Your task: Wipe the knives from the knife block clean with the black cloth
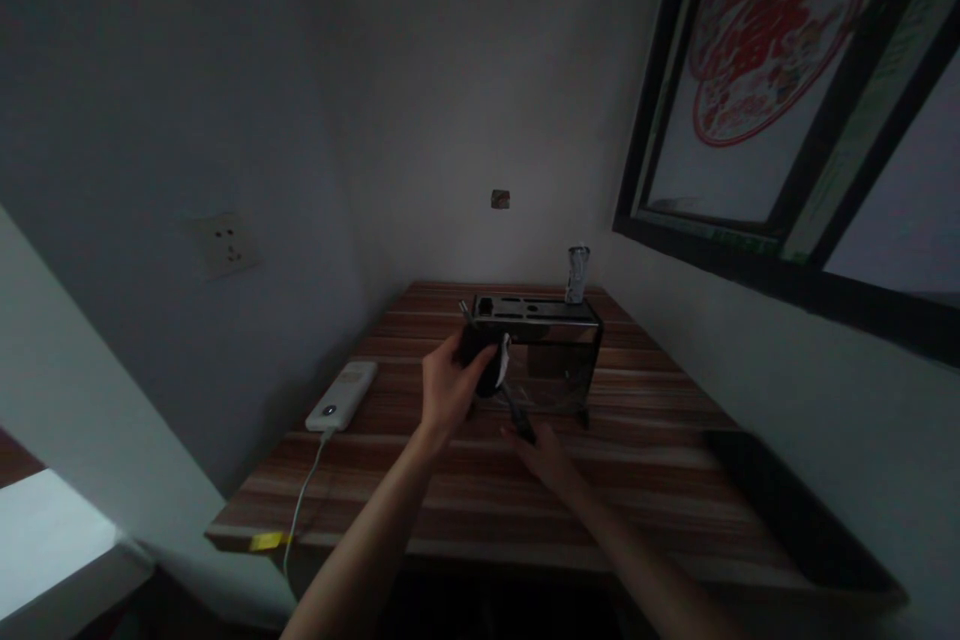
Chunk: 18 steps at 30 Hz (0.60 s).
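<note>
My left hand (448, 382) is closed around a black rounded object (491, 375) with a white edge on its right side. A thin rod with a pale tip (465, 310) sticks up beyond that hand; whether it joins the object is unclear. Lower right, my right hand (546, 458) is closed on a slim dark stick-like piece with a thicker black end (523, 425). Its upper end reaches the black object, but the exact contact is too dark to make out. Just behind both hands stands a black box-shaped appliance (559, 360) with a slotted top.
A crumpled-looking silvery cup or can (577, 275) stands on the appliance. On the striped wooden table (637, 480) lie a white power bank (343, 395) with a cable (304, 490) at left and a long black object (795, 510) at right. Walls enclose the back and sides.
</note>
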### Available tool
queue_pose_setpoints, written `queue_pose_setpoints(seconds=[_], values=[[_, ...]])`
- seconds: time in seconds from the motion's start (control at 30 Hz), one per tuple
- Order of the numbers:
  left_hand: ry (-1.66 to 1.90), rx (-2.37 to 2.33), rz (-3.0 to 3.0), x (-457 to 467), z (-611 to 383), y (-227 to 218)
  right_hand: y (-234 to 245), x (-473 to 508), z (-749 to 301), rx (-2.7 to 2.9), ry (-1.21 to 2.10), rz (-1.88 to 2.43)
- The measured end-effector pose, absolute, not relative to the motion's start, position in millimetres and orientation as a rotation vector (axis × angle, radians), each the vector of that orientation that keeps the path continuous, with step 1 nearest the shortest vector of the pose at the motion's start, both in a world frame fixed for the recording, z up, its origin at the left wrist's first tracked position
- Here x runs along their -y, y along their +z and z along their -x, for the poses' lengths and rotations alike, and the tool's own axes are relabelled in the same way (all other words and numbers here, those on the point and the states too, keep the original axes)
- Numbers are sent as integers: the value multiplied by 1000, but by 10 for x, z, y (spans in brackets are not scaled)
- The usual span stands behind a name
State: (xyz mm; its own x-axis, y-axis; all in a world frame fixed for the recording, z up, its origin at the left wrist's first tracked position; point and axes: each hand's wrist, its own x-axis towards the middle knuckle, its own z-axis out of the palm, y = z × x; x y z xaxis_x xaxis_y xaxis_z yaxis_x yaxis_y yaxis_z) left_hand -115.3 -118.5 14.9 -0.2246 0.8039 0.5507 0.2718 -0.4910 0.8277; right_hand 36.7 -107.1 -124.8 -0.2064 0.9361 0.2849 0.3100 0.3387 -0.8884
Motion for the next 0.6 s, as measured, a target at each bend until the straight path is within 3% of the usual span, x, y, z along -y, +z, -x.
queue_pose_setpoints(seconds=[0.6], values=[[1980, -1149, -1631, 965, 1368, 591, -1300, 1045, -362, 1677, 878, 1175]])
